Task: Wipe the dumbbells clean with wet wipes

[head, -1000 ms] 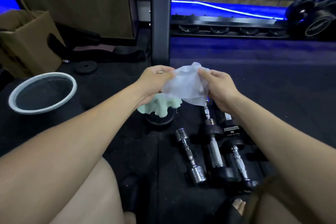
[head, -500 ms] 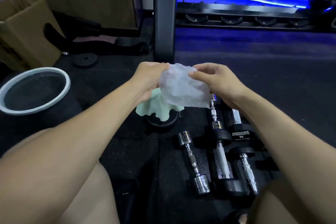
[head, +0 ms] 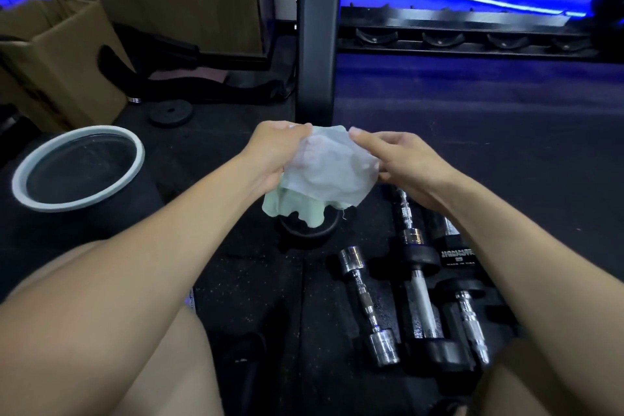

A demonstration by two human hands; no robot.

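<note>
So the dark speckled rubber gym floor (head: 506,152) is taking up most of the view, with a tall black steel rack post (head: 314,44) standing right behind the action, a brown cardboard box (head: 57,78) sitting off to the left, and a round grey-rimmed bin (head: 20,176) lying near it. Over on the right, three dumbbells are lying side by side: two black-headed dumbbells with metal handles (head: 422,300) and a smaller all-chrome dumbbell (head: 366,300) just beside them. A crumpled pale green cloth (head: 300,209) is draping over a black round weight. Up front, the left hand (head: 270,159) and the right hand (head: 405,162) are each pinching an edge of a thin white wet wipe (head: 329,169), holding it in the air above the dumbbells. Looks to me like they're spreading the wipe open, so wiping isn't happening yet. Next move probably needs bringing it down and wrapping it around a handle.
</note>
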